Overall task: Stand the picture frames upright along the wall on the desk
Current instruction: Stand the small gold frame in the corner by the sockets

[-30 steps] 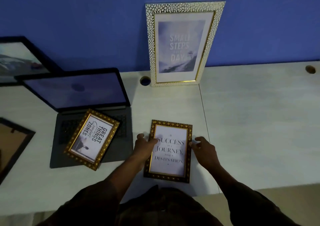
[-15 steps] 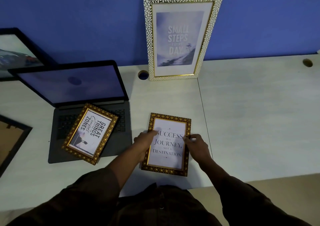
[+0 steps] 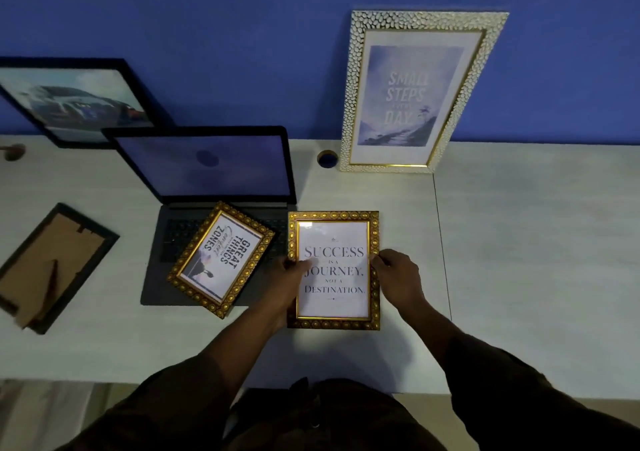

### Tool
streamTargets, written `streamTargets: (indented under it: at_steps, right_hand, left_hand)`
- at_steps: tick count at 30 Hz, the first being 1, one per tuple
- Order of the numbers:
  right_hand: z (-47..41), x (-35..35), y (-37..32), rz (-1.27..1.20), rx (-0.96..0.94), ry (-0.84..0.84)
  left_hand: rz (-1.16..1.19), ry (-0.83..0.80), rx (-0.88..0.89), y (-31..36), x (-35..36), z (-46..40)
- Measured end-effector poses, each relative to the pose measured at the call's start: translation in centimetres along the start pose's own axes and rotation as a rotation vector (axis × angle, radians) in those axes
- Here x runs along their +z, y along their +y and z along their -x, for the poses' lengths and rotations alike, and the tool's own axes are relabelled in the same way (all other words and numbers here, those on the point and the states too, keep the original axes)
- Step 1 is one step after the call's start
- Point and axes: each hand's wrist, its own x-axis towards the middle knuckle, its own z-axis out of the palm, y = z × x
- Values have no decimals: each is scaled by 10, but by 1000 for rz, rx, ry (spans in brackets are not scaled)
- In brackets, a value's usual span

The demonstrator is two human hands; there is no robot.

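Observation:
A gold-framed "Success is a journey" picture (image 3: 334,308) is in front of me over the white desk (image 3: 536,260). My left hand (image 3: 287,279) grips its left edge and my right hand (image 3: 398,279) grips its right edge. A second gold frame reading "Great things" (image 3: 221,260) lies tilted across the keyboard of an open laptop (image 3: 207,170). Upright against the blue wall lean a tall white-and-gold "Small steps" frame (image 3: 420,92) and, far left, a black-framed photo (image 3: 74,100). Another black frame (image 3: 52,267) lies face down at the left.
A round cable hole (image 3: 327,158) sits in the desk just left of the white frame. A seam (image 3: 443,253) runs front to back across the desk right of my hands. The desk's front edge is close to my body.
Both hands have closed on the sides of the "Success" frame, which now sits squarer to me. My view has shifted left, bringing the face-down black frame more into sight.

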Motion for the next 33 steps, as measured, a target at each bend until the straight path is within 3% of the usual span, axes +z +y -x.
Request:
streamTargets:
  at_steps: [7,11,20,27,33]
  right_hand:
    - [33,51,-70,61,-137,11]
    - [79,109,-116,80,-238,-42]
    - [166,258,-214,46,-450,-163]
    - [187,347,-309,6,-591,-299]
    - [175,394,-379,12,-677,-272]
  left_hand:
    - [133,202,135,-24,-84,26]
    - [289,242,191,-58,-160,56]
    - [448,505,291,-126,-331,119]
    - [465,669,424,-123,-443,150]
    - [432,718,477,-108,-504,141]
